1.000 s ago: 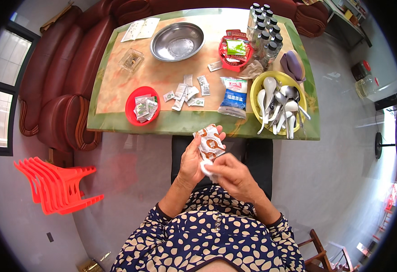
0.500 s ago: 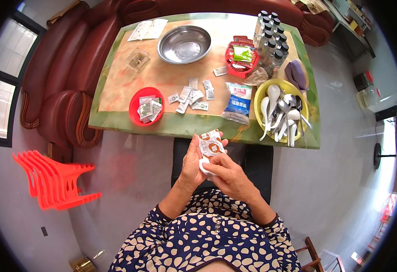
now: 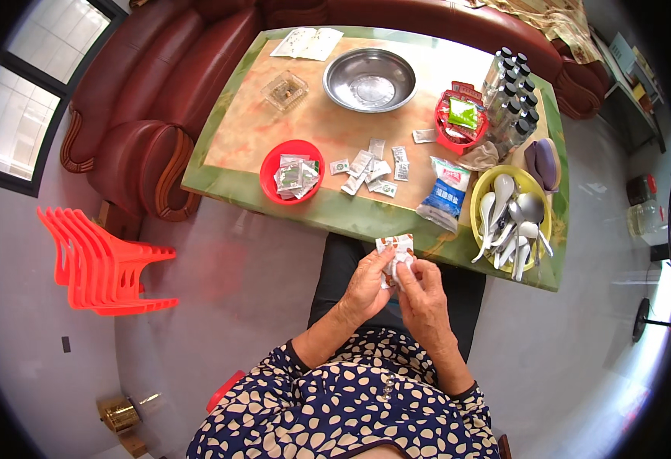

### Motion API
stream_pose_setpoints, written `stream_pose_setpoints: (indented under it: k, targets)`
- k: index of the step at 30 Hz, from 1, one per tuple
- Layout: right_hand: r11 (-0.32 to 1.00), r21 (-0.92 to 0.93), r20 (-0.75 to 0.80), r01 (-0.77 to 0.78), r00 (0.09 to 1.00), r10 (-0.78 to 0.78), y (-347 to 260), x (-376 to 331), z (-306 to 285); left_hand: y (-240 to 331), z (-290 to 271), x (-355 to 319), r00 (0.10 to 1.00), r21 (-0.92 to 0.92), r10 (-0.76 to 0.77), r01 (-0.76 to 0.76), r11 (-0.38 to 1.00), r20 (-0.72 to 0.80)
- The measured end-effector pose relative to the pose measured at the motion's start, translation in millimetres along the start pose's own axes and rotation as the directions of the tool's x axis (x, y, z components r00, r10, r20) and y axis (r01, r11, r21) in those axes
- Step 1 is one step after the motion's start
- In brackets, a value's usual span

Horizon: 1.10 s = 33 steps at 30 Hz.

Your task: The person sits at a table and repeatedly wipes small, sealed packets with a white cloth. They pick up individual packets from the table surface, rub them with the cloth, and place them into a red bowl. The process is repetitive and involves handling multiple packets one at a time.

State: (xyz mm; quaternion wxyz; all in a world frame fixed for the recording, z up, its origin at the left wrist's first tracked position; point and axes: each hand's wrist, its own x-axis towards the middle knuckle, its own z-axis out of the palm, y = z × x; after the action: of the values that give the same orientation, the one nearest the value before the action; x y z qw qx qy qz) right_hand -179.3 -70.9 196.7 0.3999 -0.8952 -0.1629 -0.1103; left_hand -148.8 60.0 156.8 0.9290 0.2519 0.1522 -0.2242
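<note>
Both your hands, left hand and right hand, pinch small sachet at frame centre, over lap, gripping opposite edges for purchase.

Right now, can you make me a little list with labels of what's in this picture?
left hand: holds a small packet at its left side
right hand: pinches the same packet from the right
table: green-edged, in front of the person
red bowl: near the front edge, full of small packets
loose packets: scattered right of the red bowl
steel bowl: at the far side, looks empty
yellow bowl: at the right, holds white and metal spoons
bottles: dark-capped, clustered at the far right
red stools: stacked on the floor, left
</note>
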Motion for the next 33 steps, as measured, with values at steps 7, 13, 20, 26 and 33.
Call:
stream_pose_setpoints:
  k: [7,13,20,26,33]
  targets:
    - [0.900,0.422,0.237,-0.111,0.972,0.009,0,-4,-20,5,-7,4,0.999,-0.033,-0.049,0.048,0.998,-0.012]
    - [0.983,0.162,-0.041,-0.093,0.994,0.101,8,6,-2,-5,17,-5,0.998,0.016,-0.053,0.053,0.998,-0.026]
    - [0.961,0.257,0.164,-0.103,0.984,0.062,2,-17,7,5,-14,3,0.997,0.026,0.004,-0.002,1.000,-0.074]
    - [0.941,0.273,0.278,-0.202,0.953,0.124,7,-29,6,48,-100,43,0.915,0.469,0.296,-0.143,0.871,-0.272]
    - [0.944,0.249,0.299,-0.217,0.944,0.138,11,-29,11,149,-155,104,0.536,0.875,0.808,-0.238,0.421,-0.243]
